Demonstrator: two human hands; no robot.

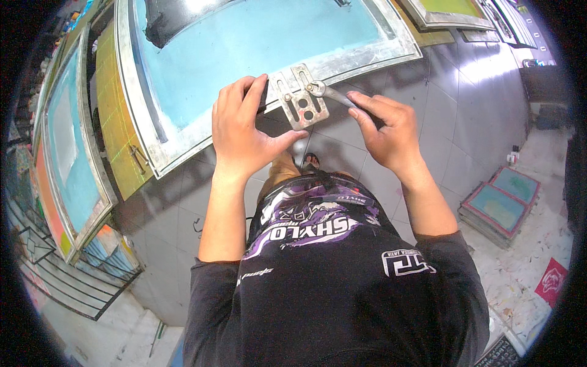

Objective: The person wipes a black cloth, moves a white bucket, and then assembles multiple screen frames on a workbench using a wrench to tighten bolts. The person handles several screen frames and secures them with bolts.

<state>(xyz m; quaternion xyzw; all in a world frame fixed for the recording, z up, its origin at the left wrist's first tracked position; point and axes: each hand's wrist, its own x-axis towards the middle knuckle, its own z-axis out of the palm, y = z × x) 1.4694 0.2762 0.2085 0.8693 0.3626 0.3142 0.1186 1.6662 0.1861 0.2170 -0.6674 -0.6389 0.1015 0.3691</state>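
A flat metal bracket plate (292,109) with slots, round holes and bolts is fixed at the near edge of a large screen-printing frame (342,72) with light-blue mesh. My right hand (393,131) is closed around the handle of a metal wrench (338,96). The wrench's head sits at the bolt on the plate's right side. My left hand (238,125) rests against the frame's near edge, left of the plate, fingers stretched and thumb spread apart. Its thumb tip touches or nearly touches the plate's lower edge. Its other fingertips lie near the frame's rim.
Black ink or film (177,21) covers part of the mesh's far side. Another blue screen frame (73,147) stands at the left, above a black metal rack (73,293). Stacked small screens (501,202) lie at the right. Grey tiled floor (440,104) stretches below.
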